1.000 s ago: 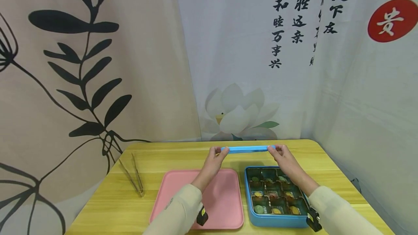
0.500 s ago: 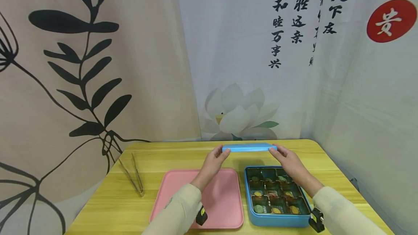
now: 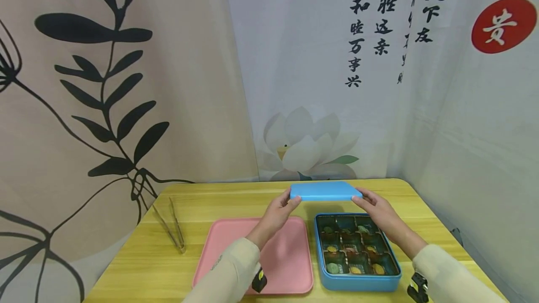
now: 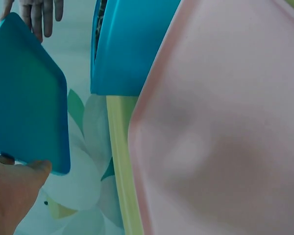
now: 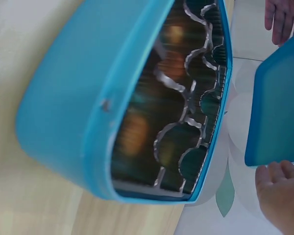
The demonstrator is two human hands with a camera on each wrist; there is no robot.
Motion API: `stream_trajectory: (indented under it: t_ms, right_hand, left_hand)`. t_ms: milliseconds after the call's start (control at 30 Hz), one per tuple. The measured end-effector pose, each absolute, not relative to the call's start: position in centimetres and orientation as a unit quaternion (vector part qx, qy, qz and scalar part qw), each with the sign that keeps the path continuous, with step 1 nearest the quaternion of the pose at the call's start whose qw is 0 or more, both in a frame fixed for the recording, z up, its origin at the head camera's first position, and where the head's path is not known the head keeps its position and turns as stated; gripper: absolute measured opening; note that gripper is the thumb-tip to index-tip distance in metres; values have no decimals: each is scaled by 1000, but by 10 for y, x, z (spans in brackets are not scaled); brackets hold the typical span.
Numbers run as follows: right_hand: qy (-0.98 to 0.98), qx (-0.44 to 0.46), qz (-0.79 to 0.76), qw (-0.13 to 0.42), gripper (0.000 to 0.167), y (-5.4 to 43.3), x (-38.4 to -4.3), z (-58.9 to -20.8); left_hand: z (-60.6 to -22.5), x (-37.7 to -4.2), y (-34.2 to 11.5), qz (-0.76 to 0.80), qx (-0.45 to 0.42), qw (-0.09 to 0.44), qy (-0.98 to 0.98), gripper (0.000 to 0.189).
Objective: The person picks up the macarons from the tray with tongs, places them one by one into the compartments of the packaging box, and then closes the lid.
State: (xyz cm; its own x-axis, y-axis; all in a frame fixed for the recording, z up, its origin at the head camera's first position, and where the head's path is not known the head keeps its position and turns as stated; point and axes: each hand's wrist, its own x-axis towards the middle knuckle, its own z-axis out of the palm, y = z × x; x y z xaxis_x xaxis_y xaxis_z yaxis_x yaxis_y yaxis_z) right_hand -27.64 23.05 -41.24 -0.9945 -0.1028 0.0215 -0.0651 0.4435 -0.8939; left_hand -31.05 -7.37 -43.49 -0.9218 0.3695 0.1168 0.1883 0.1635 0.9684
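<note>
A flat blue lid (image 3: 325, 191) hangs raised over the far part of the table, its top face tilted toward me. My left hand (image 3: 278, 211) grips its left edge, with the thumb on the near corner. On the opposite edge, my right hand (image 3: 382, 210) pinches the lid the same way. Below and nearer stands a blue box (image 3: 360, 284) without a cover. Its dark insert (image 3: 358, 247) is divided into several compartments holding small round yellow, orange and green pieces. In the left wrist view the underside of the lid (image 4: 32, 93) shows between both hands.
A pink square tray (image 3: 290, 256) lies left of the box, partly beneath my left forearm. Farther left, thin clear tongs (image 3: 172, 228) rest on the yellow wooden table (image 3: 126, 265). Printed curtains (image 3: 307, 83) hang behind the table's far edge.
The lid has tipped from nearly edge-on so that more of its top face shows. Both hands moved slightly to the right and down with it. Box, tray and tongs stayed put.
</note>
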Motion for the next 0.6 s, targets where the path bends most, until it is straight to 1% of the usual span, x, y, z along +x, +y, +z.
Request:
stream_trajectory:
  t_ms: [300, 500, 600]
  right_hand:
    - [845, -61, -531, 24, 79, 237, -265, -416]
    - [835, -89, -542, 25, 74, 248, -259, -416]
    - [830, -104, -547, 30, 75, 253, -256, -416]
  left_hand:
    - [-439, -308, -72, 625, 214, 62, 749, 76]
    - [-436, -303, -73, 612, 211, 72, 759, 83]
    - [-435, -299, -73, 606, 206, 80, 764, 85]
